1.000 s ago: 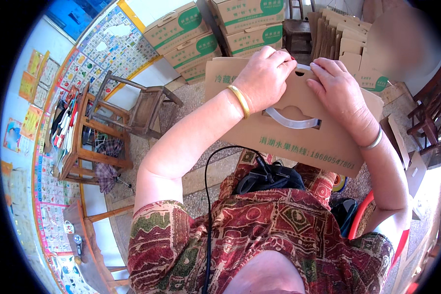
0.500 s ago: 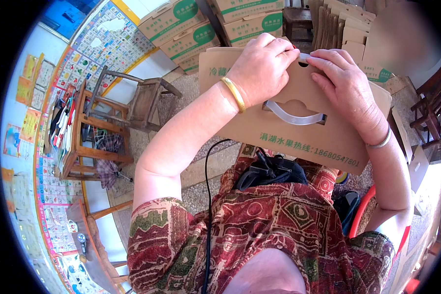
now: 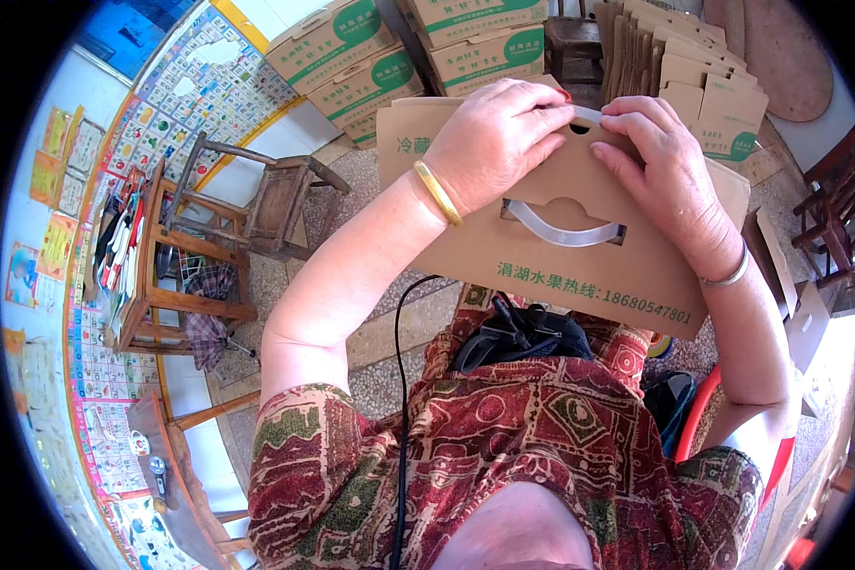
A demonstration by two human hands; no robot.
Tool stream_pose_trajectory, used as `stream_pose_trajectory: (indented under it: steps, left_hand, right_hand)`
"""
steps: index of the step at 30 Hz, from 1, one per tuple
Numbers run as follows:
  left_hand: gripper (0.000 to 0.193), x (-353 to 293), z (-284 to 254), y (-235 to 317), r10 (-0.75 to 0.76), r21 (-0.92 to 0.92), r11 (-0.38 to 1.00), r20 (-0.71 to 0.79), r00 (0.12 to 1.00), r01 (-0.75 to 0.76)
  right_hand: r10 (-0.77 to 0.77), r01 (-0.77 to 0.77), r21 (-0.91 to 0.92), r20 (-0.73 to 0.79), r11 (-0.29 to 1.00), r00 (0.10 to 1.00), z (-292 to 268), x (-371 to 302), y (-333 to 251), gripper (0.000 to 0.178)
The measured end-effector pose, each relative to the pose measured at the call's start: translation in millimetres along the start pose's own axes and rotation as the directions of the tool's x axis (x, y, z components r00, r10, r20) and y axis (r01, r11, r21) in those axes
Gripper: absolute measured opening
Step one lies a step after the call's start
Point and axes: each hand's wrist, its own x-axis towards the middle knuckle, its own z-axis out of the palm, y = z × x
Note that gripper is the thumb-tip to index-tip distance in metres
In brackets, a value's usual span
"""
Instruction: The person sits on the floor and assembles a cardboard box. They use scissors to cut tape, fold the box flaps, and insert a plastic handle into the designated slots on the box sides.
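A flat brown cardboard carton (image 3: 541, 271) with green print lies across my lap. One clear plastic handle (image 3: 562, 231) is fitted in a slot with its arc bowed toward me. At a second slot farther off, another whitish plastic handle (image 3: 587, 115) shows between my hands. My left hand (image 3: 503, 133), below a gold bangle, pinches the left end of that handle. My right hand (image 3: 660, 161), below a silver bangle, has its fingers closed on the right end, thumb resting on the cardboard. The handle's ends are partly hidden by my fingers.
Printed cartons (image 3: 489, 57) are stacked beyond my hands. Flattened cardboard (image 3: 674, 57) stands at the far right. A wooden chair (image 3: 280, 204) and a wooden stand with papers and an umbrella (image 3: 199, 299) are at left. A black cable (image 3: 406, 380) runs down beside me.
Both hands and the carton have shifted slightly to the left. More of the second handle and its slot shows between my hands now.
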Motion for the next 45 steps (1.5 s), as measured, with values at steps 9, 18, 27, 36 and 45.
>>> stream_pose_trajectory:
  steps: [9,18,27,36,45]
  left_hand:
    - [0.021,3,19,-8,-0.028,0.168,0.986,0.036,0.999,0.021]
    - [0.022,20,35,-39,-0.171,0.191,0.971,0.140,0.975,0.143]
    - [0.033,25,37,-70,-0.127,0.078,0.990,0.109,0.986,0.119]
    - [0.053,-6,-8,-114,-0.335,0.039,0.942,0.022,0.942,0.334]
    - [0.034,-27,-16,-113,-0.486,0.082,0.873,0.200,0.851,0.480]
  right_hand:
    - [0.064,-0.064,0.006,0.015,0.998,0.998,8,1,15,0.022]
    - [0.121,-0.130,-0.246,-0.051,0.960,0.991,-23,-15,41,0.035]
    - [0.485,-0.470,0.148,-0.086,0.870,0.870,-26,-72,62,0.043]
    - [0.516,-0.482,0.236,-0.105,0.844,0.850,-17,-73,71,0.046]
    - [0.622,-0.560,0.388,-0.046,0.732,0.782,-15,-78,80,0.054]
